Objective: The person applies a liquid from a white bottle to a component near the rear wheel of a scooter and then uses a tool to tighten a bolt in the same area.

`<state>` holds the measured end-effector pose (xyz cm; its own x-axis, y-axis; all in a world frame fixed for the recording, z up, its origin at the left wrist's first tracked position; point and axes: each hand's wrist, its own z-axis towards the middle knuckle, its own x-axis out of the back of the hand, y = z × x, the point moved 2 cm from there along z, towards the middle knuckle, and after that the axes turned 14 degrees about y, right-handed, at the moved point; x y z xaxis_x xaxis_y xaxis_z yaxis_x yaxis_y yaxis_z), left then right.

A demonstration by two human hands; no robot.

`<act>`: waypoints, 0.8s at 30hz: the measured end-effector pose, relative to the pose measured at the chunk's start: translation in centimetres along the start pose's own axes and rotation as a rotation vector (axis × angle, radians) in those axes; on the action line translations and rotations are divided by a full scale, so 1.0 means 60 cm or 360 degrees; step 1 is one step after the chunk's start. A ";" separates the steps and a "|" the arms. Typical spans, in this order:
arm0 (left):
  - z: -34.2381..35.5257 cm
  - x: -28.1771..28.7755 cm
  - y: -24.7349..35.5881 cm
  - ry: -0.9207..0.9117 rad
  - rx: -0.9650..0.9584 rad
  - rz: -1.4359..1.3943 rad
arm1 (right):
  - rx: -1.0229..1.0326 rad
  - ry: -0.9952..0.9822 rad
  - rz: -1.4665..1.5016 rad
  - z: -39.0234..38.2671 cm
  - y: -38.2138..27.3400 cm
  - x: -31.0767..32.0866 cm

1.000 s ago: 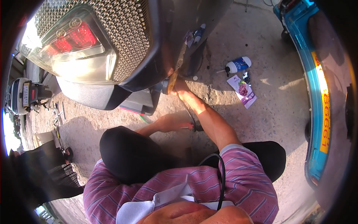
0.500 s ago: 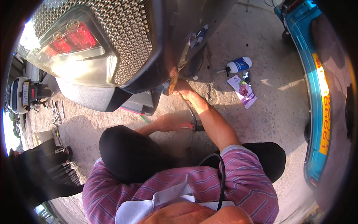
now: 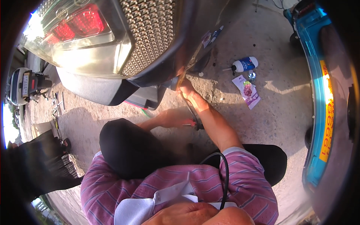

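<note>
My left hand (image 3: pixel 170 118), slightly blurred, closes around a red-handled tool (image 3: pixel 190 123) with a dark body, low over the concrete. From that tool a thin dark hose (image 3: pixel 192 109) runs up to my right hand (image 3: pixel 187 90). The right fingers are bent and pressed together around the hose's upper end, beside the lower edge of a dark vehicle body (image 3: pixel 187 41). That body partly hides the fingertips. Above my left hand are a grey plastic panel (image 3: pixel 103 90) and a large lamp (image 3: pixel 80 28) with red segments.
A white-and-blue bottle (image 3: pixel 245 64) with a dark nozzle and a purple-white packet (image 3: pixel 246 91) lie on the ground at right. Beyond them stands a blue vehicle (image 3: pixel 317 165). Metal tools (image 3: pixel 56 105) lie at far left, near a parked scooter (image 3: pixel 26 86).
The view has shifted slightly, so the lamp and vehicle body look larger and nearer. Both hands keep nearly the same places and grips.
</note>
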<state>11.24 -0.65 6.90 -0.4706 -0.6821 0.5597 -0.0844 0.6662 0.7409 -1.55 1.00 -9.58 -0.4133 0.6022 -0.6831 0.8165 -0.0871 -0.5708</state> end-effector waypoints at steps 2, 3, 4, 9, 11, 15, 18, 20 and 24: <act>0.006 0.006 0.013 -0.0038 0.0022 0.0055 | 0.0019 0.0059 0.0095 0.003 0.019 0.002; 0.010 0.008 0.017 -0.0050 0.0030 0.0076 | 0.0026 0.0061 0.0101 0.006 0.018 0.010; 0.008 0.008 0.018 -0.0055 0.0040 0.0090 | 0.0175 0.0227 -0.0151 0.012 0.015 0.014; 0.001 0.014 0.024 0.0016 0.0226 -0.0061 | 0.0279 0.0746 -0.0160 -0.013 -0.022 0.059; 0.001 0.012 0.019 0.0039 0.0230 -0.0090 | 0.0536 0.0671 -0.0528 -0.010 -0.066 0.077; 0.005 -0.061 -0.073 0.0397 0.0080 -0.0202 | 0.0141 0.1057 -0.0101 0.007 -0.135 0.163; 0.006 -0.062 -0.077 0.0518 0.0040 -0.0237 | 0.0004 0.1204 -0.0155 -0.003 -0.187 0.214; -0.003 -0.066 -0.089 0.0543 0.0045 -0.0302 | 0.0054 0.1276 -0.0309 -0.023 -0.215 0.206; -0.010 -0.091 -0.140 0.0651 -0.0007 -0.0491 | 0.0359 0.1348 -0.0538 -0.057 -0.264 0.229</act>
<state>15.05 -2.72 -2.16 -0.0423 -0.9095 0.4136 -0.1613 0.4147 0.8955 -18.77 13.37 -8.35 -0.1110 0.9929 0.0438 0.5726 0.0999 -0.8137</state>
